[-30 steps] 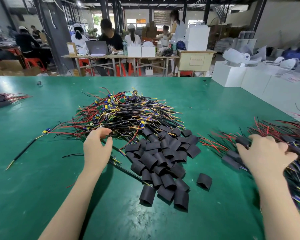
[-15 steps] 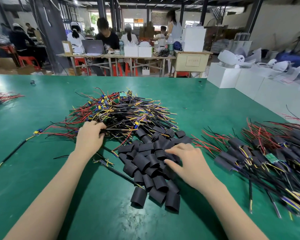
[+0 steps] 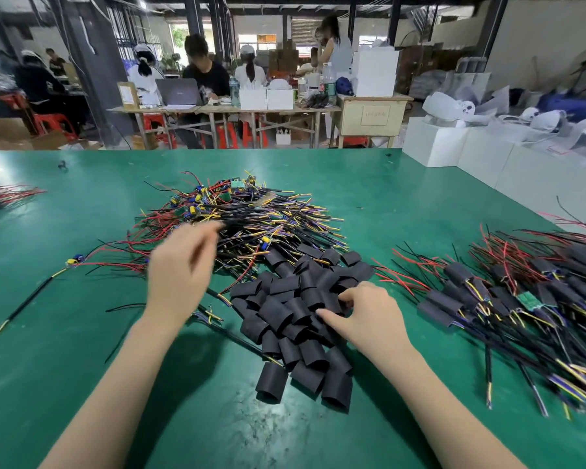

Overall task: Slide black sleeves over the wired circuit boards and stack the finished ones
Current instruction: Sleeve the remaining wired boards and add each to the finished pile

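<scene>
The green table (image 3: 82,350) carries three heaps laid out like a line — raw stock in the middle, finished work to the right. Farthest back, the tangle of wired circuit boards (image 3: 244,218) waits unsleeved; to the right the stack of finished ones (image 3: 508,299) lies with its wires fanned outward, its far side cut off by the picture's edge. In front of the tangle sits the pile of black sleeves (image 3: 295,319), within easy reach of both hands. The left hand (image 3: 180,275) hovers at the tangle's near edge, probably picking out a board, but it is smeared by motion — I cannot tell whether its fingers grasp a wire or are released. The right hand (image 3: 369,316) rests on the sleeve pile, fingers curled, apparently pinching one sleeve, though its fingertips are partly hidden among the sleeves.
</scene>
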`<state>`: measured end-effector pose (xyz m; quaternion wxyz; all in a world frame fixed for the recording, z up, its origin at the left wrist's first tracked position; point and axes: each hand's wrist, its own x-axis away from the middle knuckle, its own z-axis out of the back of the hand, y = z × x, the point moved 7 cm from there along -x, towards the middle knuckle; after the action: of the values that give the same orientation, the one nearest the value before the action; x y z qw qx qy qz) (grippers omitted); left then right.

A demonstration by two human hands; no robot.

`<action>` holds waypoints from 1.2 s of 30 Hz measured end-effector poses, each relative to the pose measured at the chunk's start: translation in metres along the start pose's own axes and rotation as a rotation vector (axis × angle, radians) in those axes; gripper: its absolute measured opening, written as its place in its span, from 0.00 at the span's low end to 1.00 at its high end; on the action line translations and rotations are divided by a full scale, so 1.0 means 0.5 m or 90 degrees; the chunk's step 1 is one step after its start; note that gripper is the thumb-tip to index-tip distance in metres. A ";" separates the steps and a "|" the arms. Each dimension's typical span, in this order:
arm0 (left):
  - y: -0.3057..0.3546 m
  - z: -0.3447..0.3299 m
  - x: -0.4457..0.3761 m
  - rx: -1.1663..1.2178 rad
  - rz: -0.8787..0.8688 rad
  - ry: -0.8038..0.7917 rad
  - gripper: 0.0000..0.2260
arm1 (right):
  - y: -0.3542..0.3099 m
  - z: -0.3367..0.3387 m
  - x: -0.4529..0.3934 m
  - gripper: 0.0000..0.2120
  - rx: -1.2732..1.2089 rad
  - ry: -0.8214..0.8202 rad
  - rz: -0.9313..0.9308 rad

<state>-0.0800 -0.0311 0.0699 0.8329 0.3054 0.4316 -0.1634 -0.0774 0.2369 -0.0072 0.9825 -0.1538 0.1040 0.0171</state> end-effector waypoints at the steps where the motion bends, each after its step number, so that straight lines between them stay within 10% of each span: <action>1: 0.009 -0.034 0.017 0.041 0.023 -0.111 0.08 | -0.004 -0.003 -0.001 0.20 0.000 -0.006 0.000; 8: 0.038 -0.144 0.120 0.157 0.168 -0.399 0.04 | -0.008 -0.016 -0.006 0.17 0.027 -0.025 0.026; 22: -0.001 -0.095 0.093 0.196 0.246 -0.237 0.06 | 0.024 0.073 -0.013 0.09 -0.199 0.123 0.121; 36: 0.005 -0.105 0.098 0.265 0.239 -0.280 0.07 | -0.005 0.072 -0.003 0.15 -0.208 0.122 0.242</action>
<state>-0.0828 0.0044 0.0076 0.8414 0.5001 0.1356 -0.1536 -0.0716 0.2455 0.0274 0.9095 -0.2889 0.2194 0.2031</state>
